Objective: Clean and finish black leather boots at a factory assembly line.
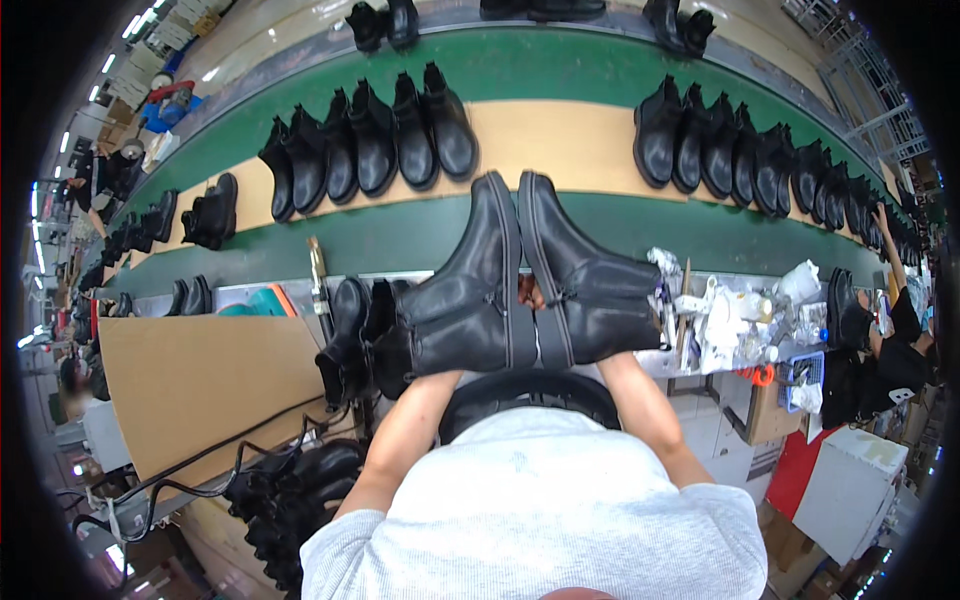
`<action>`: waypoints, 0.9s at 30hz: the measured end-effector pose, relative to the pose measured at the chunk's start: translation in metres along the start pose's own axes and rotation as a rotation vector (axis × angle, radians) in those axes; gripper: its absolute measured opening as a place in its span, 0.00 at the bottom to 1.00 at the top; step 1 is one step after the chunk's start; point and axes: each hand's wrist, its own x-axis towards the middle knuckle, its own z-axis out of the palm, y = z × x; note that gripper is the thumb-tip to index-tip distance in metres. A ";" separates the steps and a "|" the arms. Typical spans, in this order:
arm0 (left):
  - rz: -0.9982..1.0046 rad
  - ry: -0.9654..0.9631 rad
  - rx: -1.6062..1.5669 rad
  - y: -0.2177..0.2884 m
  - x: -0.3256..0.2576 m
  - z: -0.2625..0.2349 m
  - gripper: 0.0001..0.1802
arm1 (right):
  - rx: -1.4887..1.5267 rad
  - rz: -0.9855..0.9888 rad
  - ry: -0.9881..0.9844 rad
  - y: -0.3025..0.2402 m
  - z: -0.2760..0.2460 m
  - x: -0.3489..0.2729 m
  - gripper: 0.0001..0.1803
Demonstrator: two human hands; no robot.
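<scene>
A pair of black leather ankle boots is held up in front of me, soles turned toward each other and toes pointing away. The left boot [465, 285] is in my left hand, which is mostly hidden behind it; my left forearm [415, 420] reaches up to it from below. My right hand is likewise hidden behind the right boot [590, 275], with my right forearm [645, 410] leading to it. A few fingers [530, 292] show in the narrow gap between the soles, curled against the boots. Both boots have a dark zip or seam along the side.
Several black boots [375, 140] stand in rows on tan board strips [560, 145] along a green conveyor [560, 70]. More boots [345, 330] crowd the bench at left, beside a cardboard sheet [210, 390]. Brushes, bottles and crumpled white material [730, 320] lie at right. Another person's arm [888, 245] reaches in far right.
</scene>
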 end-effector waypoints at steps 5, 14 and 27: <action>-0.062 -0.054 0.015 0.004 -0.035 0.006 0.30 | -0.030 0.063 0.067 0.030 -0.019 -0.028 0.32; -0.558 -0.038 -0.526 0.059 0.023 -0.027 0.30 | -0.537 -0.239 0.162 0.007 -0.001 -0.010 0.33; -0.576 -0.001 -0.567 0.095 0.064 -0.027 0.28 | -0.004 -0.019 -0.214 -0.003 -0.016 0.006 0.30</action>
